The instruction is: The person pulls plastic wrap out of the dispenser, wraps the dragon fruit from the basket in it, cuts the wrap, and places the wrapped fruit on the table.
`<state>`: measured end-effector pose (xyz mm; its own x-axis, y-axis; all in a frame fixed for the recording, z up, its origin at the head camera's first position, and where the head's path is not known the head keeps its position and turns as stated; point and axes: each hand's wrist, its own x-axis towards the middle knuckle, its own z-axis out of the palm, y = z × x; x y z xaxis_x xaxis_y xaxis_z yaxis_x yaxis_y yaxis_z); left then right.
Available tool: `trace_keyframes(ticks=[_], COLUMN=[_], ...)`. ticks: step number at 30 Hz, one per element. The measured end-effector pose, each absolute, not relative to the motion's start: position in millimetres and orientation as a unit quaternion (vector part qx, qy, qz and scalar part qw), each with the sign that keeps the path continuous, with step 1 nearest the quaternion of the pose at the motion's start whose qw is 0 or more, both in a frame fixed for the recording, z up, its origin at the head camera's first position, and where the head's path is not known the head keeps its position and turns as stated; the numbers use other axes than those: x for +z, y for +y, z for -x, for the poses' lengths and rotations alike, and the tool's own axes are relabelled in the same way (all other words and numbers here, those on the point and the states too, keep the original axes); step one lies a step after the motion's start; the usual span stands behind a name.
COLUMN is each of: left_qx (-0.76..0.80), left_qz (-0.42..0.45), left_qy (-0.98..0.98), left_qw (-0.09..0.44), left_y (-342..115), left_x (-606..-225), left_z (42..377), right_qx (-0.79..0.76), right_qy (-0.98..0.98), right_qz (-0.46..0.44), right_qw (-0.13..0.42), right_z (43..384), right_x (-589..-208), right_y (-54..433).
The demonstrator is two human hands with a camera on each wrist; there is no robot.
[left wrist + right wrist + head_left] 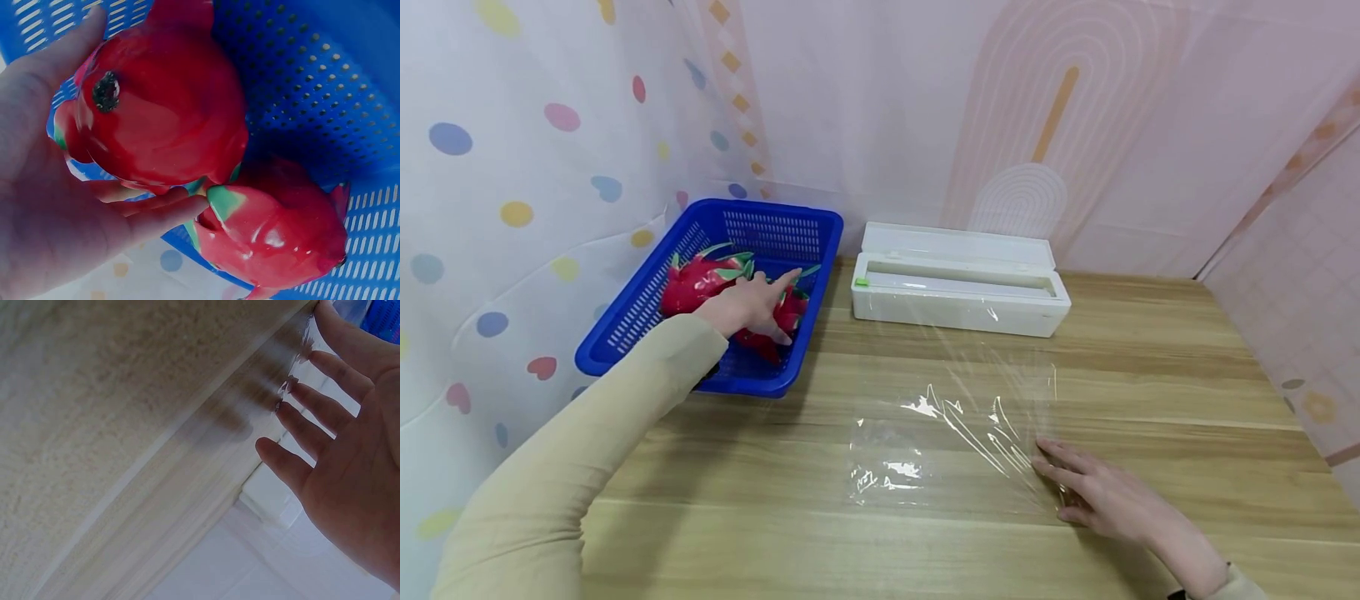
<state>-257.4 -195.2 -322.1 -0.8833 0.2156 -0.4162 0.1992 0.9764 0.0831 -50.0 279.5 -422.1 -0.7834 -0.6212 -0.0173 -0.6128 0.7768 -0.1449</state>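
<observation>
My left hand [748, 304] reaches into a blue basket [814, 333], its fingers spread over red dragon fruits with green-tipped scales. In the left wrist view, thumb and fingers lie along two sides of one dragon fruit [169, 106]. The fingertips meet the green tip of a second dragon fruit [281, 225] beside it. A clear sheet of cling film [955, 433] stretches over the table from a white dispenser box [955, 312]. At the film's right front edge rests my right hand [1108, 492], fingers nearly straight with their tips touching it.
The dispenser's lid [955, 242] stands raised at the back, with a small green piece [862, 282] at the box's left end. A patterned curtain [880, 100] hangs behind and along both sides of the wooden table [1180, 375].
</observation>
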Motion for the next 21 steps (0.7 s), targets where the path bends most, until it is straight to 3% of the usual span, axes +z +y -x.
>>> trace_keyframes(ticks=[21], left_qx=[0.033], left_qz=[-0.115], left_qy=[0.975], left_qw=[0.190], left_y=[-200.4], left_x=[-323.8], left_z=[265.6], right_qx=[-0.071], right_qy=[0.945], right_qz=[0.315], right_qw=[0.049], right_z=[49.3], right_x=[-420.2], right_y=[279.4])
